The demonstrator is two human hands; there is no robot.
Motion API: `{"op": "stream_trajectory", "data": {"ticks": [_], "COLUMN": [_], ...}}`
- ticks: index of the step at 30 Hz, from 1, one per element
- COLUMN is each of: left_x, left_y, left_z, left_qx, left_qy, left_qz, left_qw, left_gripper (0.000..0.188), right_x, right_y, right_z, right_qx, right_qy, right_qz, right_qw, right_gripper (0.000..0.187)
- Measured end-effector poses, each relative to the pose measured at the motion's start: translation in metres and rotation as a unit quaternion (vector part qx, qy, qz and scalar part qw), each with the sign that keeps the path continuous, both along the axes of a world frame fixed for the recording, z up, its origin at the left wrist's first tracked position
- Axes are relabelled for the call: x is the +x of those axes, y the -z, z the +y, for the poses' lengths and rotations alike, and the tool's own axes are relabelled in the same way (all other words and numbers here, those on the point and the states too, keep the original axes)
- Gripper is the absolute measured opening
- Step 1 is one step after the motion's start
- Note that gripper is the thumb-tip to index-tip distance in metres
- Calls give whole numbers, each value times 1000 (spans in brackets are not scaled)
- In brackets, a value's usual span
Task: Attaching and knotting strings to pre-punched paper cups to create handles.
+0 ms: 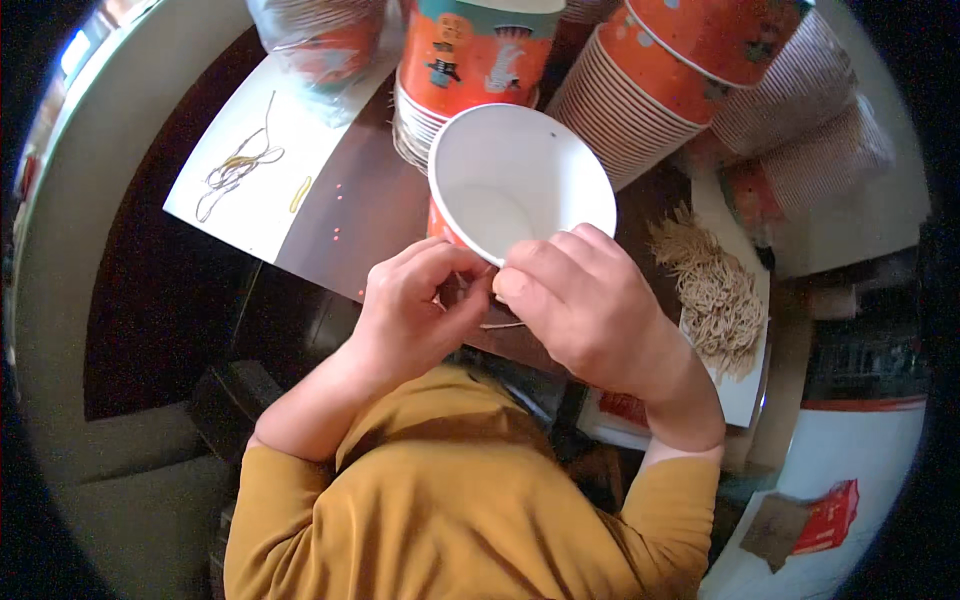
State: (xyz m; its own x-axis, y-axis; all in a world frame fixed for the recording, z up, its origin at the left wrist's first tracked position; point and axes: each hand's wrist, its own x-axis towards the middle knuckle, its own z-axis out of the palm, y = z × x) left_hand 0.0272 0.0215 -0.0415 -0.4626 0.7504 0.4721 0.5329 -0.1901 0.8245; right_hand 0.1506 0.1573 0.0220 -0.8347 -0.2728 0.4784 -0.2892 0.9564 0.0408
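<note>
A paper bucket [520, 180], white inside and orange outside, leans with its mouth tilted toward me. Its far rim has a small dark hole. At its near rim, my right hand [585, 300] is closed, thumb and fingers pinching the edge. Beside it, my left hand [425, 300] is closed too, its fingertips pressed together just under the rim; whatever they hold is hidden. A thin pale cord [502, 325] shows below the two hands. Behind the bucket stands a stack of matching buckets [475, 60], with loops of cord around its lower part.
Taller bucket stacks [640, 100] rise at the back right, with plastic-wrapped ones [790, 90] beyond. A bagged stack [325, 40] stands back left. Loose cord [235, 170] lies on a white sheet at left. A heap of beige cords [715, 295] lies at right on the brown table [335, 255].
</note>
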Motion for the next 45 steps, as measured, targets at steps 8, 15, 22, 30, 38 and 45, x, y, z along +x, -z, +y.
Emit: {"op": "stream_trajectory", "data": {"ticks": [8, 15, 22, 30, 38, 45], "left_x": [-27, -37, -40, -51, -53, -45], "left_y": [-19, -6, 19, 39, 37, 19], "left_z": [4, -2, 2, 2, -5, -11], "left_qx": [45, 31, 225, 280, 255, 180], "left_qy": [50, 60, -108, -112, -86, -95], "left_qz": [233, 13, 159, 175, 187, 125], "left_qw": [970, 998, 955, 937, 945, 971], "left_gripper": [15, 14, 20, 24, 23, 19], "right_x": [-15, -34, -60, -77, -74, -51], "right_y": [1, -10, -9, 2, -2, 3], "right_z": [11, 17, 10, 15, 7, -15], "right_qx": [-25, -113, -182, -284, -385, -333], "right_qy": [1, -15, -51, -64, 58, 60], "right_qz": [-31, -83, -81, -136, -202, -84], "right_qw": [999, 990, 979, 947, 899, 937], "right_gripper": [11, 12, 14, 9, 10, 14]}}
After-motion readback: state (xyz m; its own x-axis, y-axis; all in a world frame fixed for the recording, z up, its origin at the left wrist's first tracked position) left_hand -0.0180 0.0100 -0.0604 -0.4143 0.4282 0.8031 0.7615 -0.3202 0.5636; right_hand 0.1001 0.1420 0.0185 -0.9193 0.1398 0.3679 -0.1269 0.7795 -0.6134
